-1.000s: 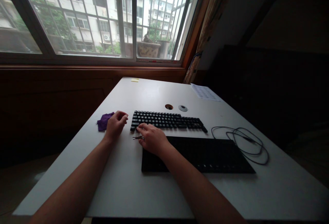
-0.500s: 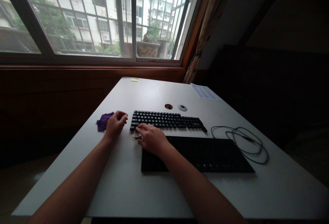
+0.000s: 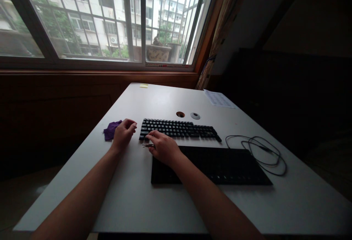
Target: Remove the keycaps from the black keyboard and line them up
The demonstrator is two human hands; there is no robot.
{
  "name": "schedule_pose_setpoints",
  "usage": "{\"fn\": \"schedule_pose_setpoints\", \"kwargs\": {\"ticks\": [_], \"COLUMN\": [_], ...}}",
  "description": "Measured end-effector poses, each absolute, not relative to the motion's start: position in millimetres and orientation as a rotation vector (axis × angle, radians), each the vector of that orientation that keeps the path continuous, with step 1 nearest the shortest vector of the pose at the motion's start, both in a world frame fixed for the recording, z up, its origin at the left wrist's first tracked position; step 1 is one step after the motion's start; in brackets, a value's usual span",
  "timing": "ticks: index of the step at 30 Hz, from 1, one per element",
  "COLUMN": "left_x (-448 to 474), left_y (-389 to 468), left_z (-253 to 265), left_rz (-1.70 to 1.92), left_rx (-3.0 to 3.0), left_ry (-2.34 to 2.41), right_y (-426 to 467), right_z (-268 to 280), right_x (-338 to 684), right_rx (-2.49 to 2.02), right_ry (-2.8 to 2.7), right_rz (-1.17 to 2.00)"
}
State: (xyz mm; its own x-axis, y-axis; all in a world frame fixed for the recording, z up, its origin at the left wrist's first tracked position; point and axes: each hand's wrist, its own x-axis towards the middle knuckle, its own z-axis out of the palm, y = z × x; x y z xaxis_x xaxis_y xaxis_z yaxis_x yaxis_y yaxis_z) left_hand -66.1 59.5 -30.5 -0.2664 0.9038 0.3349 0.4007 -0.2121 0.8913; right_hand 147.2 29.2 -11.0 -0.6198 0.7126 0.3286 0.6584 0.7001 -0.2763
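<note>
My left hand (image 3: 124,134) is closed in a pinch beside the purple cloth (image 3: 111,130); what its fingertips hold, if anything, is too small to name. Over the near left corner of the black keycaps (image 3: 170,127), laid out in rows on the desk, is my right hand (image 3: 162,146), its thumb and index finger close to a key in the bottom row. A thin two-pronged metal tool (image 3: 147,145), maybe a keycap puller, sticks out leftward from under its curled fingers. Below that hand and forearm lies the black keyboard base (image 3: 220,164), partly covered by them.
A looped black cable (image 3: 275,152) lies to the right of the base. Behind the keycaps are a round hole (image 3: 180,114) and a grey ring-shaped cap (image 3: 195,116). A printed sheet (image 3: 220,98) and a yellow sticky note (image 3: 143,85) lie near the far edge.
The metal tool's tip has tilted slightly upward and shifted a little right along with my right hand. My left hand has stayed where it was.
</note>
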Motion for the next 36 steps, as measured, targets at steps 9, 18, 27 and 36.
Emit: {"fn": "schedule_pose_setpoints", "kwargs": {"ticks": [9,18,27,36], "left_x": [-61.6,-55.5,-45.8,-46.4], "left_y": [54.2,46.0,41.5,40.9], "left_z": [-20.6,-16.8,-22.3,-22.7], "left_rz": [1.478,1.456,1.119,1.08], "left_rx": [1.579,1.829,2.354,2.406], "left_ry": [1.602,1.551,1.228,1.169], "right_y": [33.3,4.2,-49.6,-53.2], "right_z": [5.0,57.3,10.6,-13.6], "right_x": [153.2,182.5,210.3,202.3], "right_rx": [-0.877,-1.007,-1.128,-1.111], "right_ry": [-2.139,-1.977,-2.016,-2.097], "right_rz": [0.342,0.422,0.462,0.341]}}
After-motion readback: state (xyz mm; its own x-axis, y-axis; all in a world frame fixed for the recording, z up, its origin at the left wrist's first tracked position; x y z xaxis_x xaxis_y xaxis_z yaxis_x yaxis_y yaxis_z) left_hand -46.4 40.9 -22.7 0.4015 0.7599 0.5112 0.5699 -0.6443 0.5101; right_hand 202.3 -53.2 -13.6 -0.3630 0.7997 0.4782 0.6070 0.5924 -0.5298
